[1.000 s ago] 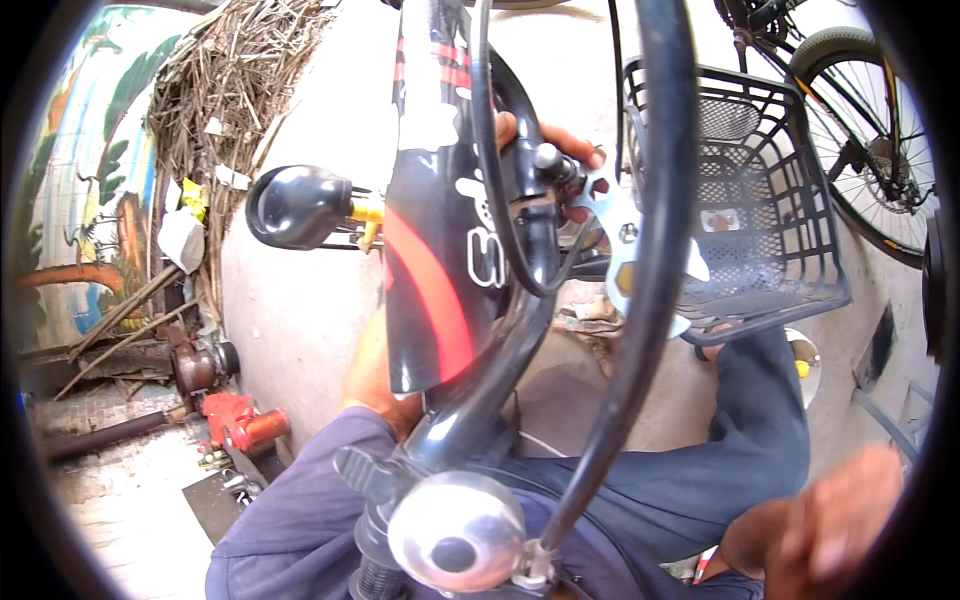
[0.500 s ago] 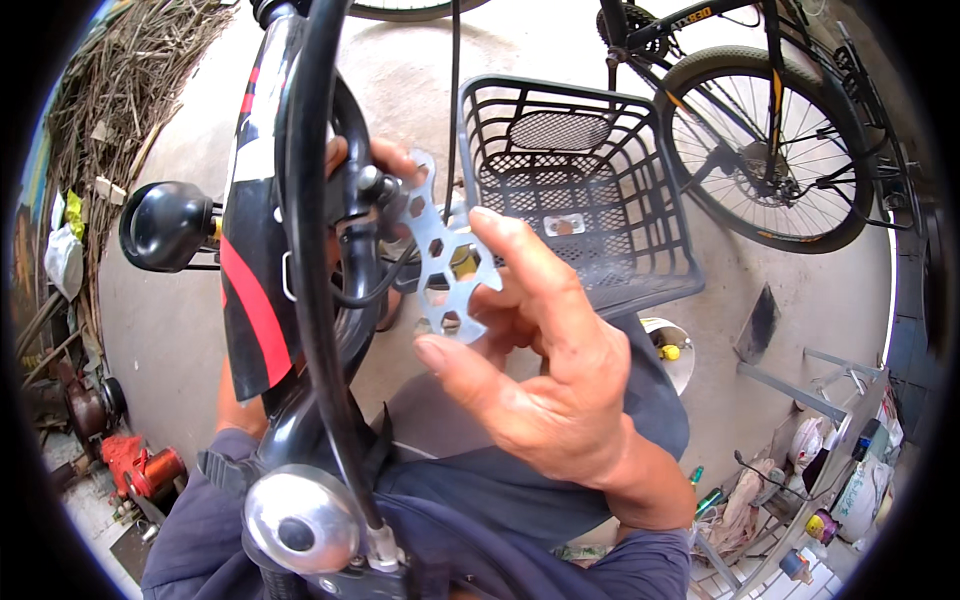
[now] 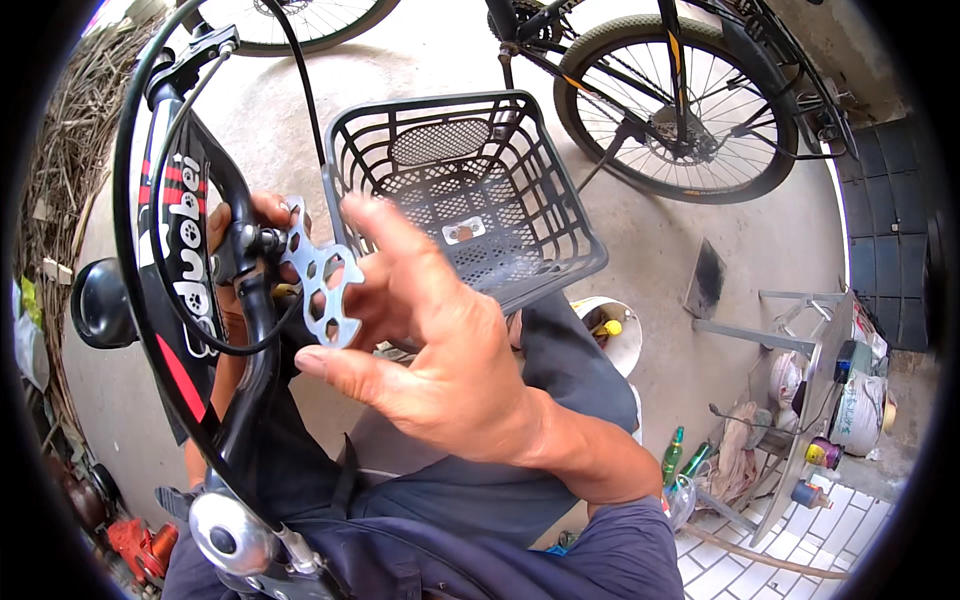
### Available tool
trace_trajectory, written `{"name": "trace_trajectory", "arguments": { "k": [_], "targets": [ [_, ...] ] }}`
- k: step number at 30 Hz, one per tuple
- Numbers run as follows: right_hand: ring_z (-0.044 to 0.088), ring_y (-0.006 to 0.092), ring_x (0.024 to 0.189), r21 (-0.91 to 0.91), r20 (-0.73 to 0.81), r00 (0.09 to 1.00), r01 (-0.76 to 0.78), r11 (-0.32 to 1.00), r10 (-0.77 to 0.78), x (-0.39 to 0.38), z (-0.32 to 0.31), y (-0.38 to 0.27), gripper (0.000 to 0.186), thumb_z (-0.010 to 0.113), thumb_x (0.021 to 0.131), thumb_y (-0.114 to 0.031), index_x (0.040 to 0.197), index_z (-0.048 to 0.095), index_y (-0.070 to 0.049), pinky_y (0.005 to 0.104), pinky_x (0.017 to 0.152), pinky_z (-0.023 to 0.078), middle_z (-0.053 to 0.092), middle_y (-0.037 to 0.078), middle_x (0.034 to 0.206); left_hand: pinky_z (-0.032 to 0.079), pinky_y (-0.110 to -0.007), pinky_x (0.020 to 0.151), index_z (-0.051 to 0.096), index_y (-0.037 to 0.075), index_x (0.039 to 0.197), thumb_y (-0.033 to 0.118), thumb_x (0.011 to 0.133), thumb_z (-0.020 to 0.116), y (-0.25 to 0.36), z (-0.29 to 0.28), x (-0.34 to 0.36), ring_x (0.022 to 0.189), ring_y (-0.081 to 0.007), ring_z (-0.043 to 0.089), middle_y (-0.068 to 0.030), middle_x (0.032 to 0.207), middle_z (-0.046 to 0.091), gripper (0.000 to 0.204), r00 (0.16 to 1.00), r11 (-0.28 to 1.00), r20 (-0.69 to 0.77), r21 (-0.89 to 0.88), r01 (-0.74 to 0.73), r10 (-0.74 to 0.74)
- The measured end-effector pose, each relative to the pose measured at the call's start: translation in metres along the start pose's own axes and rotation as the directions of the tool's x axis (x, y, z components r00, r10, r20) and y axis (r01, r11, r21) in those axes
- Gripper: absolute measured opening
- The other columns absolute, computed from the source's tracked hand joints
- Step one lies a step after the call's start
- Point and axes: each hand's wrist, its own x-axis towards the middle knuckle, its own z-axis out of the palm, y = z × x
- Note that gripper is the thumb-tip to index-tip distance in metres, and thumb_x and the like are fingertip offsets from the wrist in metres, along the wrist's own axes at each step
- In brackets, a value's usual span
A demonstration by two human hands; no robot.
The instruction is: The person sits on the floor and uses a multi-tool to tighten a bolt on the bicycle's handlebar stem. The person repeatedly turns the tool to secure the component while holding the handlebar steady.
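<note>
A flat silver multi-hole wrench point(image 3: 326, 270) stands with its upper end at a bolt point(image 3: 268, 241) on a black clamp point(image 3: 238, 250). The clamp sits on the curved black handlebar point(image 3: 258, 325). My left hand point(image 3: 268, 207) reaches up from behind, mostly hidden, with its fingers wrapped round the clamp. My right hand point(image 3: 430, 330) is beside the wrench, thumb near its lower end and index finger stretched out. The other right fingers curl loosely behind the wrench; whether they touch it I cannot tell.
A black plastic basket point(image 3: 580, 262) stands beyond my right hand. Another bicycle's wheel point(image 3: 775, 170) is at the far right. A white bucket point(image 3: 628, 345), green bottles point(image 3: 674, 450) and a metal frame point(image 3: 760, 335) are to the right. A silver bell point(image 3: 228, 530) is near my lap.
The view has shifted, so the handlebar, wrench and both hands appear further left. My right thumb and index finger remain apart beside the wrench, and my left hand stays at the clamp.
</note>
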Motion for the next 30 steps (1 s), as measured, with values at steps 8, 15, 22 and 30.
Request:
{"name": "trace_trajectory", "arguments": {
  "k": [8, 15, 22, 30],
  "targets": [
    [0.065, 0.0108, 0.073, -0.014, 0.077, 0.997, -0.004, 1.0, 0.005, 0.01, -0.007, 0.0, 0.071, 0.082, 0.079, -0.007, 0.139, 0.047, 0.002, 0.0242, 0.064, 0.056, 0.063, 0.013, 0.1, 0.057, -0.028, 0.06, 0.062, -0.003, 0.104, 0.051, 0.097, 0.051, 0.018, 0.008, -0.009, 0.087, -0.0238, 0.065, -0.0157, 0.1, 0.062, 0.056, 0.989, 0.987, -0.115, 0.12, 0.108, -0.094],
    [0.068, 0.0152, 0.099, -0.172, 0.139, 0.989, -0.028, 0.985, 0.052, 0.002, -0.006, -0.006, 0.071, 0.081, 0.079, 0.002, 0.141, 0.047, 0.003, 0.0279, 0.085, 0.057, 0.063, 0.009, 0.114, 0.058, -0.034, 0.058, 0.062, 0.001, 0.106, 0.053, 0.095, 0.053, 0.024, 0.011, -0.011, 0.075, -0.0229, 0.067, -0.0172, 0.095, 0.066, 0.055, 0.979, 0.96, -0.193, 0.251, 0.121, -0.073],
    [0.067, 0.0149, 0.098, -0.142, 0.099, 0.992, -0.064, 0.988, 0.078, 0.001, -0.008, -0.01, 0.071, 0.079, 0.08, 0.003, 0.143, 0.045, 0.003, 0.0259, 0.082, 0.057, 0.064, 0.01, 0.114, 0.058, -0.027, 0.049, 0.042, -0.002, 0.143, 0.054, 0.09, 0.06, 0.02, 0.036, 0.0, 0.064, -0.0174, 0.068, -0.0152, 0.091, 0.069, 0.08, 0.968, 0.952, -0.229, 0.261, 0.162, -0.102],
    [0.067, 0.0124, 0.072, -0.004, 0.057, 0.998, -0.033, 0.999, 0.033, 0.012, -0.005, -0.003, 0.061, 0.078, 0.081, -0.005, 0.136, 0.052, -0.001, 0.0267, 0.065, 0.055, 0.065, 0.012, 0.095, 0.063, -0.031, 0.052, 0.035, -0.003, 0.144, 0.051, 0.088, 0.066, 0.025, 0.006, 0.002, 0.077, -0.0259, 0.074, -0.0248, 0.101, 0.069, 0.084, 0.982, 0.981, 0.012, 0.051, 0.19, -0.19]
  ]
}}
